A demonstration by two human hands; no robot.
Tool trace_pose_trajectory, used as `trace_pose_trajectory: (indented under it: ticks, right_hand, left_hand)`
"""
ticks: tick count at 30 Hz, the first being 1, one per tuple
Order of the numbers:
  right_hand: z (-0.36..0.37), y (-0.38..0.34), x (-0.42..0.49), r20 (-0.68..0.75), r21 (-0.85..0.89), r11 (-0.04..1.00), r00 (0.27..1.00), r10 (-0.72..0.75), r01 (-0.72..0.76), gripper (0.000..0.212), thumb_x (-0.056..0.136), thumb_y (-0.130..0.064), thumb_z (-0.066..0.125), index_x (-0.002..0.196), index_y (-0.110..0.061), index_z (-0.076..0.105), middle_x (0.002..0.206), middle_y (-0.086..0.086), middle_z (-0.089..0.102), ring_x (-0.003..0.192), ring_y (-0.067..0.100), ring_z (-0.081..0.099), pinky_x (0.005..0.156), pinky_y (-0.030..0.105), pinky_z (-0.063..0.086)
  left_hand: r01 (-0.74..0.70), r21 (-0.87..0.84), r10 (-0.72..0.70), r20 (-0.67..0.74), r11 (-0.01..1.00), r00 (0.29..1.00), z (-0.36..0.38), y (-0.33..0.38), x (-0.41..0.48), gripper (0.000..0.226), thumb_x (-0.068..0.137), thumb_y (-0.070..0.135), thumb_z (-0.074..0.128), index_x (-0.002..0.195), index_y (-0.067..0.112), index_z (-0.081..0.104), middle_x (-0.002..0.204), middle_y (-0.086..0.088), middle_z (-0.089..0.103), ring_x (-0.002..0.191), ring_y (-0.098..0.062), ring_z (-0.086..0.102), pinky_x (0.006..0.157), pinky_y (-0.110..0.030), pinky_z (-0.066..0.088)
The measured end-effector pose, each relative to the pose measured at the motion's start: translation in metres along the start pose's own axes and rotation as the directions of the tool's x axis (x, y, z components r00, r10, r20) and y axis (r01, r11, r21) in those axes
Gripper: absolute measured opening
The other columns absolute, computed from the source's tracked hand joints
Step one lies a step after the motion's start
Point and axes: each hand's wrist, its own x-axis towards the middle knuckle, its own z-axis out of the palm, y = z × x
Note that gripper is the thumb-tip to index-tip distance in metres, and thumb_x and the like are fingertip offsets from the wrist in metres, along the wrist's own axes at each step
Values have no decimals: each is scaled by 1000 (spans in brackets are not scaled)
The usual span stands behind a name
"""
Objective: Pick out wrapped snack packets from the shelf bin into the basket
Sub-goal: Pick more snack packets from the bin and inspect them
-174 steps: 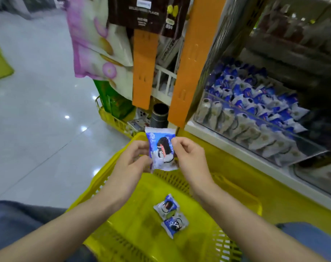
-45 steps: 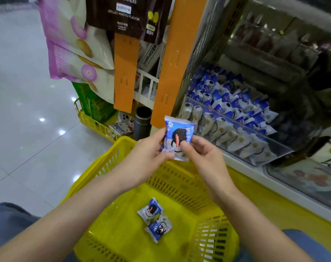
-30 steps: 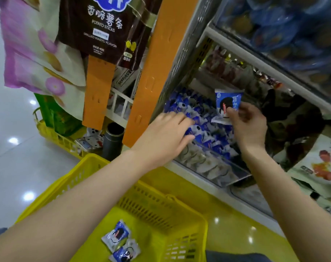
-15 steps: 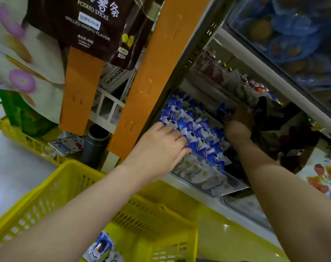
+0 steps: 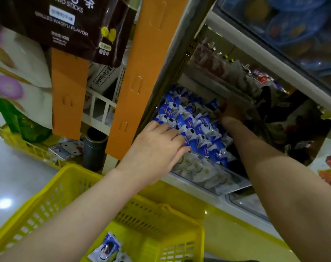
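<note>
Blue-and-white wrapped snack packets (image 5: 191,121) fill a clear shelf bin (image 5: 208,174). My left hand (image 5: 157,148) lies on the packets at the bin's front left, fingers fairly straight and spread over them. My right hand (image 5: 230,112) reaches deep to the back of the pile, in shadow, and a blue packet stands by its fingertips. I cannot see whether that hand holds anything. The yellow basket (image 5: 70,173) sits below the bin. Two packets (image 5: 106,248) lie on its floor, partly cut off by the frame edge.
Two orange hanging strips (image 5: 147,72) and a brown potato-sticks bag (image 5: 66,21) hang left of the bin. A dark cylinder (image 5: 94,146) and another yellow basket (image 5: 19,142) stand on the floor at the left. Above is a shelf bin of blue packs (image 5: 293,25).
My right hand carried the packet from above the basket into the back of the bin. My left hand let go of it and moved onto the front packets.
</note>
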Motion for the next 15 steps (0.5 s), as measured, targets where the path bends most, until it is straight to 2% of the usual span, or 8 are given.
trace_pose_trajectory:
  ticks: [2,6,8,10,13,14,15]
  right_hand:
    - [-1,3,1,49,-24,1000,999,-11,12,21,93,-12,51,114,-8,54,118,17,56,101,27,53,80,32,38]
    - [-9,7,-6,190,-133,989,981,-33,59,28,97,-10,40,121,-7,53,127,19,51,113,33,50,95,39,40]
    - [-12,7,-12,239,-220,969,969,-60,114,32,97,-8,37,126,-5,51,132,21,48,117,35,48,97,37,39]
    - [-15,2,-24,249,-279,949,966,-75,145,30,97,-6,37,123,0,51,129,23,50,115,35,49,93,36,40]
    - [-21,-15,-50,203,-233,957,971,-128,175,24,98,-11,38,113,1,53,116,21,56,102,32,55,79,33,40]
    - [-23,-21,-60,169,-165,967,971,-167,195,25,99,-16,38,112,-2,54,112,19,58,98,29,56,77,33,41]
    - [-26,-30,-74,123,-56,975,970,-208,216,27,99,-22,39,112,-5,55,111,16,59,96,27,57,78,33,42]
  left_hand:
    - [9,2,-9,24,1000,1000,-2,1,0,44,94,38,28,86,19,66,80,3,67,79,-19,60,75,-32,41]
    - [12,32,-14,64,999,998,-7,3,-1,44,94,39,27,88,19,65,83,3,67,80,-19,59,76,-32,39]
    - [12,47,-16,69,999,998,-8,5,-1,44,94,38,26,89,18,65,82,2,67,79,-20,58,74,-33,39]
    - [1,73,-7,79,997,997,-11,4,-1,48,94,38,20,92,18,64,85,1,66,82,-21,57,76,-33,38]
    - [39,95,-55,168,995,984,-15,7,-4,47,97,39,16,110,20,56,105,1,62,99,-20,52,87,-32,33]
    - [44,92,-61,188,995,980,-17,8,-2,43,98,38,18,117,20,52,113,1,58,106,-18,48,91,-31,30]
    - [68,16,-69,173,998,983,-21,8,-1,39,99,37,20,121,21,48,118,2,54,110,-17,45,94,-28,28]
